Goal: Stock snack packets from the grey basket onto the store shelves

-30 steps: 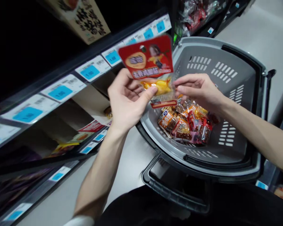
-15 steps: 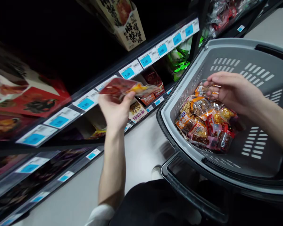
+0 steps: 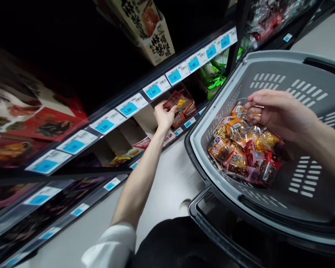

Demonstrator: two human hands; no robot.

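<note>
My left hand [image 3: 165, 114] reaches to the lower shelf and pinches a small red snack packet [image 3: 176, 100] with a yellow patch. The packet is at the mouth of a red display box [image 3: 190, 108], whose inside is mostly hidden. My right hand [image 3: 279, 109] hangs over the grey shopping basket [image 3: 309, 137] with half-bent fingers, a gap showing between thumb and fingers, and nothing visible in it. Just under its fingertips lies an orange snack packet [image 3: 239, 110], part of a pile of clear-wrapped snacks [image 3: 241, 130] at the basket's left end.
Price tags [image 3: 153, 90] line the shelf edge above my left hand. A tall beige box [image 3: 162, 44] stands on the upper shelf, and red and white boxes [image 3: 53, 123] sit at left. Green packets [image 3: 212, 74] lie beside the basket rim. The basket's handle [image 3: 212, 223] juts over the floor.
My left hand has carried the red snack packet rightward and away from me, from in front of the shelf to the red display box. My right hand has stayed nearly still over the basket.
</note>
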